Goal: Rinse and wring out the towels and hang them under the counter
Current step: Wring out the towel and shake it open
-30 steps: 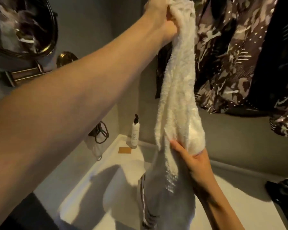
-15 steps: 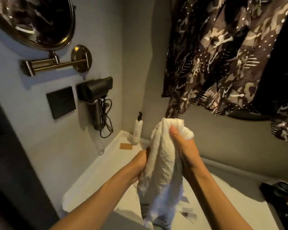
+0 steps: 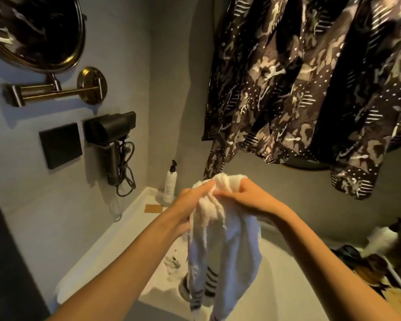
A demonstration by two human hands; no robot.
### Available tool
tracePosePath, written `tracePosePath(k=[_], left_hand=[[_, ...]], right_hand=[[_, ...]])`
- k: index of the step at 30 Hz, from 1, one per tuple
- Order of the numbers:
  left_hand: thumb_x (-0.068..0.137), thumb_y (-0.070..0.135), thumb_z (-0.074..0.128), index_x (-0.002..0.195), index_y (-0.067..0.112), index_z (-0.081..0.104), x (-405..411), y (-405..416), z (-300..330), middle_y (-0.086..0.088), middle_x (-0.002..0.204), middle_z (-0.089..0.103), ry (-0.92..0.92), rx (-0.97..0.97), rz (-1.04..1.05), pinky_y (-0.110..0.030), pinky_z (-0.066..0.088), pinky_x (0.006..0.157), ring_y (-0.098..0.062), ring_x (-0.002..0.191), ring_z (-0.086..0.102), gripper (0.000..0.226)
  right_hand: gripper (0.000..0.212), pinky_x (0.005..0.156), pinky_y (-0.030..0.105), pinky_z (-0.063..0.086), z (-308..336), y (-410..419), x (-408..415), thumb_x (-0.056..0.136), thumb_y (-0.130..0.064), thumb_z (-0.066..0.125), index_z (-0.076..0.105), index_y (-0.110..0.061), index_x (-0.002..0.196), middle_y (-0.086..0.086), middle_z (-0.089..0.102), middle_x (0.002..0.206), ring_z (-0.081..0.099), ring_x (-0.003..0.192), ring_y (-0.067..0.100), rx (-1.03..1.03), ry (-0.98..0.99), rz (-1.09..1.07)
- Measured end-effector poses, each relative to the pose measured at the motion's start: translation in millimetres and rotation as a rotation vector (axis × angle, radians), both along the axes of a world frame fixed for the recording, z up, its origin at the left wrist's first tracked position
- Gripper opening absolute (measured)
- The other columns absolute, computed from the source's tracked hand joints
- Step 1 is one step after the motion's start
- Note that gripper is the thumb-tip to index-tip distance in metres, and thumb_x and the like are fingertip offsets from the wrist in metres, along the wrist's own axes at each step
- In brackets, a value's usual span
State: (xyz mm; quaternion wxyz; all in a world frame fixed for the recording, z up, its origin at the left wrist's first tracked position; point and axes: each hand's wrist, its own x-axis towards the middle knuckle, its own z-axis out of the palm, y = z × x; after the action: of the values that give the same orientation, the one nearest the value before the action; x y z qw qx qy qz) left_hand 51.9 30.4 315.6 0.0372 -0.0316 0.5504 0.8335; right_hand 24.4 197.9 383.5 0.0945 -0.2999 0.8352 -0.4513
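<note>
Both grips clenched on bunched top of white towel (image 3: 220, 230): left hand (image 3: 190, 205), right hand (image 3: 248, 198). Striped end hanging over surface (image 3: 116, 239); pump bottle (image 3: 170, 183) at far-left corner.

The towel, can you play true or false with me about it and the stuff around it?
1. Both hands hold the towel. True: the left hand and the right hand grip its bunched top.
2. The towel lies flat on the counter. False: it hangs down from the hands above the counter.
3. A white pump bottle stands in the corner of the counter. True.
4. The hair dryer is in the left hand. False: it hangs on the wall, its cord looped beside it.
5. The towel's lower end has dark stripes. True.
6. The round mirror lies on the counter. False: it is up on the wall on a brass arm.
</note>
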Motion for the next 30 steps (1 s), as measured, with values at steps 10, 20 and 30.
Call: tracePosePath(k=[10, 20, 30], left_hand=[[0.086, 0.036, 0.077, 0.12, 0.008, 0.063, 2.1, 3.1, 26.0, -0.019, 0.108, 0.076, -0.103, 0.041, 0.166, -0.055, 0.058, 0.09, -0.036, 0.097, 0.074, 0.047], [0.092, 0.025, 0.069, 0.123, -0.006, 0.064, 6.9, -79.8, 27.8, -0.024, 0.109, 0.065, -0.158, -0.057, 0.236, -0.045, 0.046, 0.1, -0.033, 0.094, 0.063, 0.045], [0.075, -0.006, 0.055, 0.066, 0.019, 0.057, 4.0, -72.0, 42.5, -0.006, 0.072, 0.053, -0.021, -0.084, 0.405, -0.029, 0.044, 0.056, -0.019, 0.069, 0.052, 0.027]], right_hand=[[0.039, 0.092, 0.045, 0.055, -50.4, 65.0, 14.3, 0.096, -0.034, 0.064, 0.065, -0.012, 0.129, 0.013, 0.073, 0.117, 0.07, 0.108, 0.031, -0.684, -0.752, -0.271], [0.009, 0.052, 0.027, 0.054, -20.1, 124.1, 1.6, 0.089, -0.022, 0.065, 0.065, -0.013, 0.091, 0.008, 0.067, 0.073, 0.065, 0.061, 0.02, -0.745, -0.612, -0.671], [0.043, 0.091, 0.047, 0.054, 0.9, 117.4, -4.6, 0.103, -0.031, 0.053, 0.063, 0.007, 0.121, 0.023, 0.069, 0.119, 0.067, 0.107, 0.035, -0.632, -0.449, -0.509]])
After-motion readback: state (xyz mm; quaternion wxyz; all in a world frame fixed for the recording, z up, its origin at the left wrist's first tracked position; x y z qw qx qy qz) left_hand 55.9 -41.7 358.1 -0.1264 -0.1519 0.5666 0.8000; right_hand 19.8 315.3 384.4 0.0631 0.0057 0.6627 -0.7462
